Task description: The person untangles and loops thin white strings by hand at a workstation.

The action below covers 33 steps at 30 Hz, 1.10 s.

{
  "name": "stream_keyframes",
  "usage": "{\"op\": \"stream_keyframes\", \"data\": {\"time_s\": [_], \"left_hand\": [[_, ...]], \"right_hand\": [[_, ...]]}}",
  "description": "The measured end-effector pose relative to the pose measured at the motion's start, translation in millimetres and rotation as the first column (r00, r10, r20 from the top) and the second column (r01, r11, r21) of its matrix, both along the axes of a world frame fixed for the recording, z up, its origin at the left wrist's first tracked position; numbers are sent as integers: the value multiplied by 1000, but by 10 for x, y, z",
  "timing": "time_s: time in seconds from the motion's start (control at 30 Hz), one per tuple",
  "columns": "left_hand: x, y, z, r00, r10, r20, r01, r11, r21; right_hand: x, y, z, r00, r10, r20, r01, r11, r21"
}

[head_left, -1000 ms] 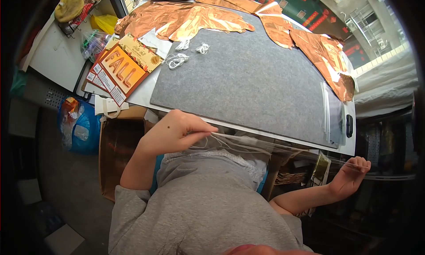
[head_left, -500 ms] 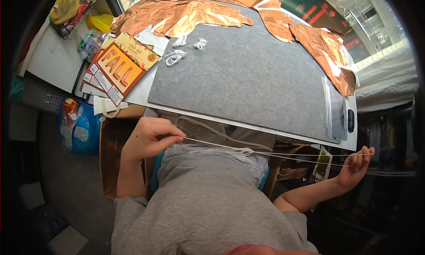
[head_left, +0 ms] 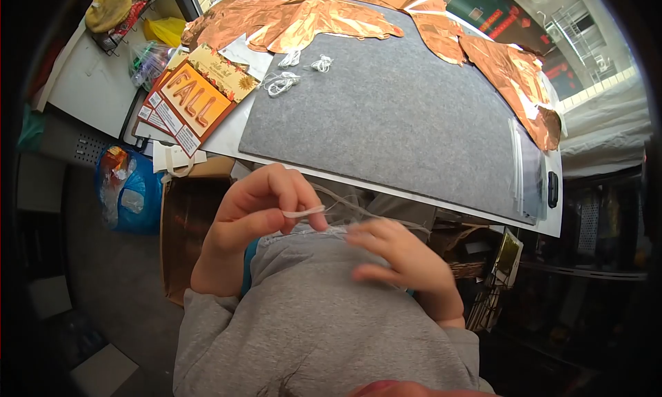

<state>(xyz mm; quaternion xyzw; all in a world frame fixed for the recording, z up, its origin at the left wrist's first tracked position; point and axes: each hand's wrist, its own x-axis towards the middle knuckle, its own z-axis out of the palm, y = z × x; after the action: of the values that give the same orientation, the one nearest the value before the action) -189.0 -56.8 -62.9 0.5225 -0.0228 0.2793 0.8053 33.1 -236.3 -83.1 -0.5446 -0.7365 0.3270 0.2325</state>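
Observation:
Between the thumb and fingers of my left hand [head_left: 265, 207] is a small looped bundle of white string [head_left: 305, 211], with thin strands trailing to the right of it. My right hand [head_left: 400, 255] is close by on the right, blurred by motion, its fingers apart and no string visible in them. Both hands are in front of the grey shirt, below the table edge. Several white string bundles [head_left: 281, 84] lie on the grey mat [head_left: 386, 128] at its upper left.
Copper foil balloons [head_left: 310, 21] lie along the table's far side. FALL cards [head_left: 191, 98] overlap at the left. Clear plastic sleeves [head_left: 525, 176] lie at the mat's right edge. Below left are a blue bag [head_left: 141, 197] and a cardboard box [head_left: 181, 242].
My right hand has come in from the far right to beside my left hand. The string stretched between the hands is now a short looped bundle at my left fingers. The view has shifted slightly.

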Motion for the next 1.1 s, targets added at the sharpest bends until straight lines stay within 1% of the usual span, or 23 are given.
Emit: {"op": "stream_keyframes", "data": {"time_s": [0.07,0.1,0.17,0.2,0.23,0.27,0.33,0.4,0.43,0.47,0.53,0.63,0.7,0.77,0.8,0.83,0.87,0.9,0.93,0.97,1.0,1.07,1.1], "left_hand": [[50,-60,125,998,-20,67,18,999,27],[48,-48,143,994,-60,95,57,998,26],[29,-47,201,992,-48,118,43,998,52],[14,-42,217,989,-36,140,26,997,76],[-19,-24,207,990,-31,138,20,997,77],[-71,13,185,983,56,176,-72,994,87],[-170,107,171,950,204,236,-224,973,60],[-280,196,188,929,266,257,-281,960,22],[-341,236,200,890,359,282,-340,933,-115],[-398,277,198,843,451,293,-388,887,-250],[-498,381,167,832,463,305,-383,878,-286],[-623,491,84,817,481,318,-379,864,-332],[-655,524,22,810,488,324,-379,859,-345],[-671,533,-22,760,590,273,-512,802,-308],[-663,526,-36,759,592,272,-513,800,-309],[-643,514,-44,719,665,204,-606,743,-285],[-627,506,-53,668,731,138,-690,678,-253],[-622,498,-66,669,731,137,-690,678,-253],[-618,489,-80,616,782,93,-768,623,-150],[-613,482,-94,556,829,58,-829,558,-41],[-610,480,-106,558,828,57,-827,561,-41],[-607,476,-134,465,885,26,-881,460,106],[-613,468,-167,466,884,25,-881,462,105]], "right_hand": [[-247,235,-339,969,-200,-143,208,977,44],[-309,352,-426,970,-198,-141,206,977,48],[-362,528,-564,912,-150,-381,121,988,-100],[-340,550,-684,913,-145,-382,116,988,-98],[-312,567,-817,867,-117,-484,50,987,-150],[-300,584,-854,808,-98,-581,-20,981,-194],[-204,500,-821,772,-122,-623,-14,978,-209],[-25,366,-850,572,-240,-784,-92,931,-352],[62,264,-834,464,-349,-814,-111,889,-444],[167,162,-846,465,-351,-813,-108,889,-446],[377,-34,-891,542,-379,-750,39,903,-429],[596,-325,-886,426,-435,-793,123,896,-426],[741,-501,-851,475,-486,-734,233,873,-428],[916,-702,-831,525,-555,-645,326,831,-450],[1018,-815,-820,548,-589,-594,359,807,-469],[1119,-931,-869,536,-618,-574,407,786,-466],[1189,-1069,-904,515,-731,-448,547,682,-485],[1237,-1147,-884,453,-777,-437,608,628,-486],[1293,-1222,-863,386,-818,-427,666,567,-485],[1417,-1342,-926,369,-827,-425,701,548,-457],[1560,-1465,-1004,351,-835,-424,735,526,-428],[1758,-1621,-1051,284,-893,-349,823,413,-389],[1842,-1671,-1078,310,-907,-287,839,402,-367]]}}
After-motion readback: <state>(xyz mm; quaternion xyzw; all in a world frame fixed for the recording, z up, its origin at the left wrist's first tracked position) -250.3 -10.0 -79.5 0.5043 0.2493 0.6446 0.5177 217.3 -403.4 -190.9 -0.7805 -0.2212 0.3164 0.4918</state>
